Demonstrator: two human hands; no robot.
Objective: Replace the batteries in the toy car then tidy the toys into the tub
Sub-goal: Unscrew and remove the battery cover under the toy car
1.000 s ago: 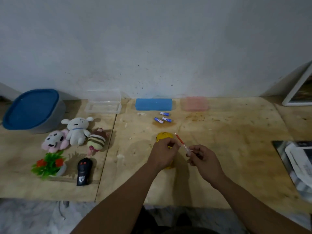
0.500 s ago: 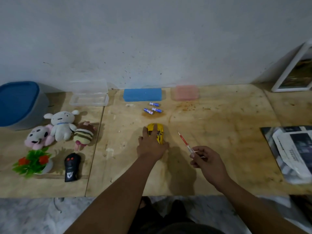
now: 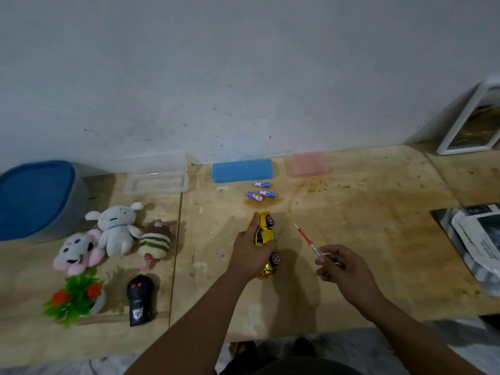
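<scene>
On the plywood table (image 3: 351, 212), the left hand (image 3: 249, 253) grips the yellow toy car (image 3: 264, 234) tipped sideways; the right hand (image 3: 341, 266) pinches a red screwdriver (image 3: 307, 240) aloft.

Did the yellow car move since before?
Yes. The yellow car lay flat under the left hand; now it is tipped on its side, wheels facing right, still just below the batteries.

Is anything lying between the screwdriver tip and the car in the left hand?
Nothing visible. The left hand grips the car tipped on its side, wheels toward the screwdriver pinched in the right hand; only bare table lies between them.
</scene>
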